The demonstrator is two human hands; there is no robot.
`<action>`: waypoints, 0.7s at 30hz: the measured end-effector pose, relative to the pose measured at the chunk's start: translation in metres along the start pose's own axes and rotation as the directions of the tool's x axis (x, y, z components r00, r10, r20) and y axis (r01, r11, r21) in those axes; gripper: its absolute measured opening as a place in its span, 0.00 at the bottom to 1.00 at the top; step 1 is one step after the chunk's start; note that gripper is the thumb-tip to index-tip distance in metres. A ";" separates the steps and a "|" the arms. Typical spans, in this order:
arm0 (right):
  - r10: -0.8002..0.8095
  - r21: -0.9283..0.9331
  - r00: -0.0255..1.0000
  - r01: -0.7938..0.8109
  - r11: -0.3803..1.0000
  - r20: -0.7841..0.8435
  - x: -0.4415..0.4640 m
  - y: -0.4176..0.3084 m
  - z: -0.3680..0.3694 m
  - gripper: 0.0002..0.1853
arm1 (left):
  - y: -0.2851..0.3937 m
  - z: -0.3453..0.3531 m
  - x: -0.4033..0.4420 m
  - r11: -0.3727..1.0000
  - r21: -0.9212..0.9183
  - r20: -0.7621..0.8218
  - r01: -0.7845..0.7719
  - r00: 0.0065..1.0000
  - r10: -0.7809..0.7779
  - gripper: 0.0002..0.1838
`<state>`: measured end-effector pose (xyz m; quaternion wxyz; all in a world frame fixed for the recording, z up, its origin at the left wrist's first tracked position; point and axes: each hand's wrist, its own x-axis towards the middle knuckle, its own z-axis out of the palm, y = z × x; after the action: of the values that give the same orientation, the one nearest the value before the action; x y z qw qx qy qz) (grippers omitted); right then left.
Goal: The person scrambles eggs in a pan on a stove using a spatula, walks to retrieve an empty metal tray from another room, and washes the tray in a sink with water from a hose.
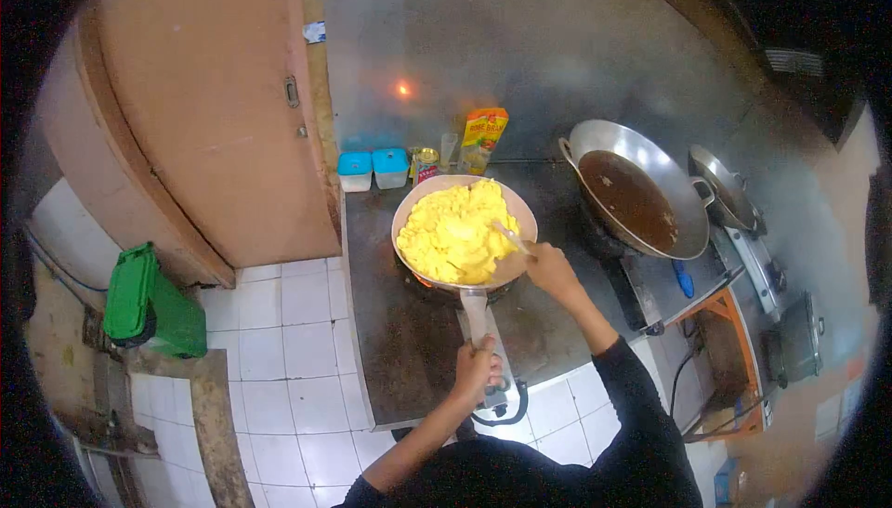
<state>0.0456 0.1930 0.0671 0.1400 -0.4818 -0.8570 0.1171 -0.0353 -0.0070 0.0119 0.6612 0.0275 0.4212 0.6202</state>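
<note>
A frying pan (pixel 528 213) sits over a lit gas stove, with orange flame showing under its lower left edge. Soft yellow scrambled egg (pixel 455 229), or something much like it, fills most of the pan. My left hand (pixel 478 369) is wrapped around the pan's pale handle (pixel 475 308). In my right hand (pixel 550 269) is a slim light-coloured utensil (pixel 507 233), gripped from above at the pan's right rim. Its far end reaches into the yellow food, so I cannot tell whether it is a spoon or a spatula.
Behind the pan stand two blue-lidded tubs (pixel 373 169), a can (pixel 426 164) and a yellow-orange packet (pixel 483 139). A large wok (pixel 641 187) of brown liquid is on the right, with another pan (pixel 723 187) beyond it. A green bin (pixel 153 303) stands on the floor at left.
</note>
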 end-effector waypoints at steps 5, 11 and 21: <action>0.028 0.200 0.999 -0.024 0.979 -0.018 -0.016 -0.001 -0.032 0.16 | 0.000 0.000 -0.002 1.000 0.009 0.029 0.024 0.999 -0.024 0.13; -0.033 -0.020 0.995 0.035 0.999 0.092 0.035 -0.011 0.011 0.18 | -0.008 -0.004 0.005 0.999 0.043 0.036 -0.032 0.999 0.031 0.13; -0.013 -0.384 0.955 0.131 0.914 0.295 0.003 -0.056 -0.143 0.14 | 0.000 -0.001 0.003 1.000 0.006 0.023 0.001 1.000 -0.001 0.14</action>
<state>0.0499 0.1768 0.2195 -0.0825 -0.4460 -0.8912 0.0028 -0.0359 -0.0050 0.0098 0.6661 0.0364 0.4154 0.6183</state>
